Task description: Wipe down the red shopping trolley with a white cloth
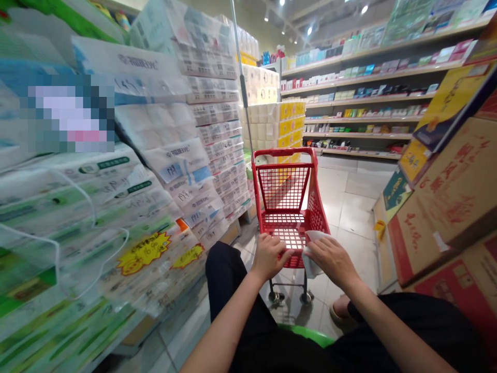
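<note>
A small red shopping cart (315, 207) with a grid basket stands in front of me, between my legs. My left hand (269, 256) has its fingers curled over the cart's near left edge, with the thumb lying toward the middle. On the near right corner, my right hand (332, 259) is closed on a white cloth (313, 267) and presses it against the cart. Part of the cloth hangs below the fingers; the rest is hidden under the hand. The cart's basket floor and its far handle bar (285, 152) show beyond my hands.
Tall stacks of wrapped tissue packs (186, 160) line the left side, with yellow price tags (144, 253). Cardboard boxes (446, 191) are piled close on the right. Stocked shelves (349, 98) stand at the back. Beneath me a green seat edge (306, 334) shows.
</note>
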Demonstrator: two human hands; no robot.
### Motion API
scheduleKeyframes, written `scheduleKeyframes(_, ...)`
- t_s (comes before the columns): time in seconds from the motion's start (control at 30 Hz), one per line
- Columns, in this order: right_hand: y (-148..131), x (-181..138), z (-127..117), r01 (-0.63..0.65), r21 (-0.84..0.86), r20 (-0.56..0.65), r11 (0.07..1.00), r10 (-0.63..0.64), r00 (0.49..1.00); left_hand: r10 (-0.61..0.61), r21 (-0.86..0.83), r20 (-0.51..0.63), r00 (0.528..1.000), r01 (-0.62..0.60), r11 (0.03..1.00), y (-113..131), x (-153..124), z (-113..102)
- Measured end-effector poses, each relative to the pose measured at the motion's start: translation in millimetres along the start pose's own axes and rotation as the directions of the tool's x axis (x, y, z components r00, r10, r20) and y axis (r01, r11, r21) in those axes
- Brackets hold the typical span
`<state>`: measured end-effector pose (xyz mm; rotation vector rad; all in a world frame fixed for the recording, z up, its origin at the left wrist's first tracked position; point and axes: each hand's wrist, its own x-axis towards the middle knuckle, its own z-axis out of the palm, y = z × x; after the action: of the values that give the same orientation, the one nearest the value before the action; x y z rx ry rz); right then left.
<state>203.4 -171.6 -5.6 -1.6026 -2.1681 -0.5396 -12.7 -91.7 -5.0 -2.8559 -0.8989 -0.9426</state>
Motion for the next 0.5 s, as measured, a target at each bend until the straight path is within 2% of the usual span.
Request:
scheduleKeyframes(0.13, -28.3, 12.7, 2.5, 0.006, -0.050, 0.013, 0.999, -0.006, 1.000, -0.062, 0.015, -0.034, 0.998, 0.062, 0.998, -13.4, -3.4, -10.2)
scheduleKeyframes(0.33, -60.9, 23.4, -2.7, 0.059, -0.066, -0.008, 0.996, -0.060, 0.998, -0.073, 0.010, -0.080, 0.994, 0.074, 0.997, -40.0, -8.5, -18.9)
scheduleKeyframes(0.43, -61.1, 18.8, -9.3, 0.109, -0.006, 0.031, 0.994, -0.109, 0.994, -0.049, -0.026, -0.052, 0.997, 0.048, 0.999, -49.7, -12.9, -21.2)
scheduleKeyframes(0.5, -51.4, 14.2, -14.8, 0.159, 0.048, 0.071, 0.986, -0.162, 0.984, -0.020, -0.053, -0.015, 1.000, 0.019, 0.998, -55.2, -14.7, -22.7)
